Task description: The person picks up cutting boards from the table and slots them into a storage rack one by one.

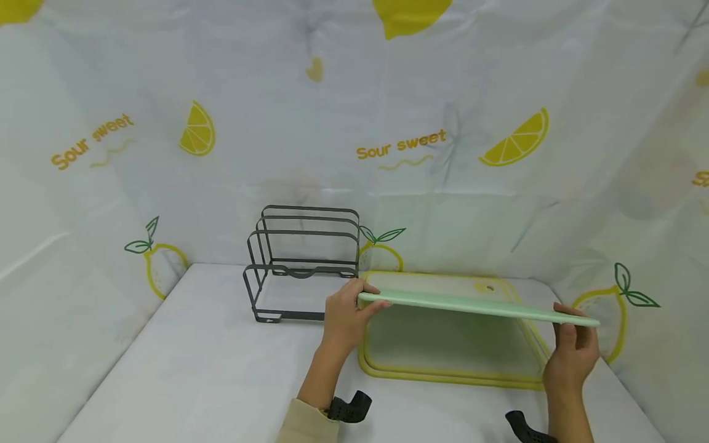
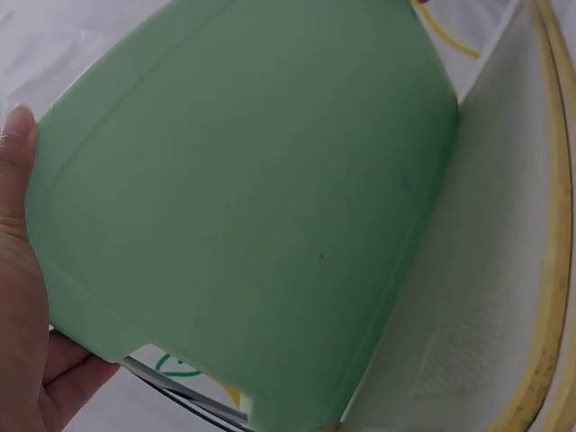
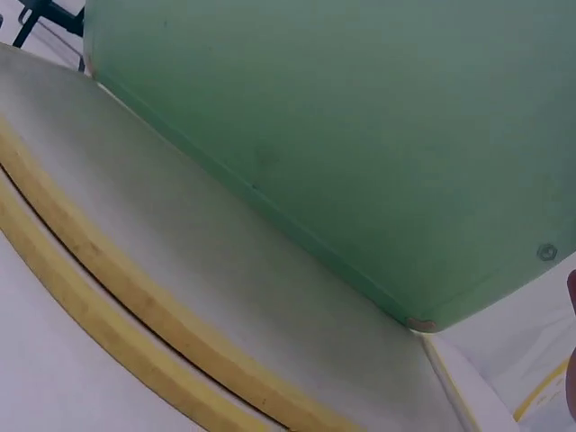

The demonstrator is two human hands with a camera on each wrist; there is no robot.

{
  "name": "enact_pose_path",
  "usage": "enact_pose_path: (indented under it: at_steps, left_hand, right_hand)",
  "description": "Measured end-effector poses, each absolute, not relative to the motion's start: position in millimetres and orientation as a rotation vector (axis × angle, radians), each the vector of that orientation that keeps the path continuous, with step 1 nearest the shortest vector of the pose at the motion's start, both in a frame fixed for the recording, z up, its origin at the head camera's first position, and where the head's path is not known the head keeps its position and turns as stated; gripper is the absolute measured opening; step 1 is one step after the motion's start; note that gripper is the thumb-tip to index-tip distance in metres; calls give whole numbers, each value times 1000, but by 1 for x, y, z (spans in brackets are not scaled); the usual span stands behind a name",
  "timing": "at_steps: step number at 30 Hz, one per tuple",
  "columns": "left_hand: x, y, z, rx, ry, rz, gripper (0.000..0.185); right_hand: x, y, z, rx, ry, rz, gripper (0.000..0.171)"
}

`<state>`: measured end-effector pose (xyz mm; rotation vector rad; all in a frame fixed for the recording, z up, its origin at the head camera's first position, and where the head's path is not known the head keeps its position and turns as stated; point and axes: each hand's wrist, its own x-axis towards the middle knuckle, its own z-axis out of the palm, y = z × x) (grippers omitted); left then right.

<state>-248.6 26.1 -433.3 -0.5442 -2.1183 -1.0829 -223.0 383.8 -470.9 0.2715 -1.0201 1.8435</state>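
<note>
A thin mint-green cutting board (image 1: 476, 306) is held flat, edge-on to the head view, a little above the table. My left hand (image 1: 346, 311) grips its left end and my right hand (image 1: 573, 351) grips its right end. Its green underside (image 2: 243, 198) fills the left wrist view, and the same green underside (image 3: 360, 135) fills the right wrist view. Under it lie stacked white boards with yellow rims (image 1: 448, 369), flat on the table. A dark grey wire rack (image 1: 301, 264) with upright dividers stands just left of the boards.
The white table (image 1: 194, 369) is walled on three sides by a lemon-print curtain (image 1: 354, 123). Bare surface lies at the left and in front of the rack. Black wrist-camera mounts (image 1: 349, 407) show at the bottom edge.
</note>
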Motion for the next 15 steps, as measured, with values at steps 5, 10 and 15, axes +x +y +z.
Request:
enact_pose_path:
  at_steps: [5,10,15]
  left_hand:
    - [-247,26,-431,-516,-2137,-1122,78]
    - [-247,27,-431,-509,-2167,-1183,79]
    - [-245,28,-432,-499,-2176,-1234,76]
  right_hand:
    - [-223,385,-472,259,-1040,1915,29]
    - [-222,385,-468,231,-970,1954,36]
    - [-220,385,-466,179,-874,2019,38]
